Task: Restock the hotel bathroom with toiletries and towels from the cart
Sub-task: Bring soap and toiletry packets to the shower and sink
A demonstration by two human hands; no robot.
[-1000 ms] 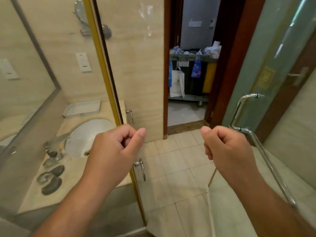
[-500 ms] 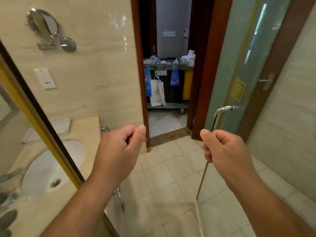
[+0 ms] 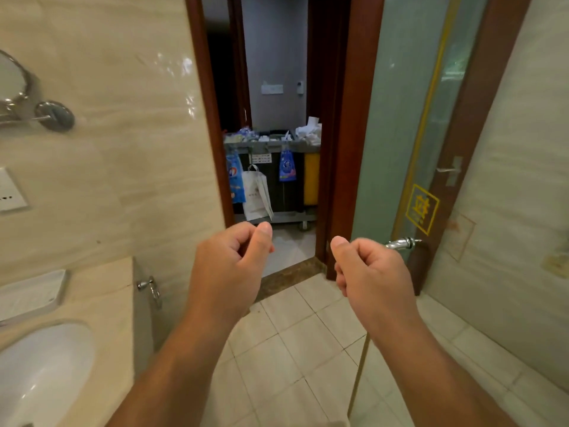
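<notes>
**Two empty hands, supplies on the cart beyond the door**

Both hands are held out in front of the person. The left hand (image 3: 229, 266) and the right hand (image 3: 372, 272) each have the fingers curled in and the thumb laid on top. Each grip is closed and holds nothing.

The cart (image 3: 271, 146) stands outside the doorway, well apart from the hands. Its top carries small packets (image 3: 243, 135) on the left and a white pile (image 3: 309, 132) on the right. The pile may be paper or cloth, but it is too small to tell. A white bag (image 3: 257, 192) hangs on the front of the cart. The worktop (image 3: 101, 291) with the sink (image 3: 40, 371) is at the person's left.

The packets are probably light and a little slippery in their wrapping, so several could be pinched together at the edges. Towels, if there are some, would be soft and bulky. It seems better to take a folded stack from below with both hands, so that it does not fall open.
</notes>
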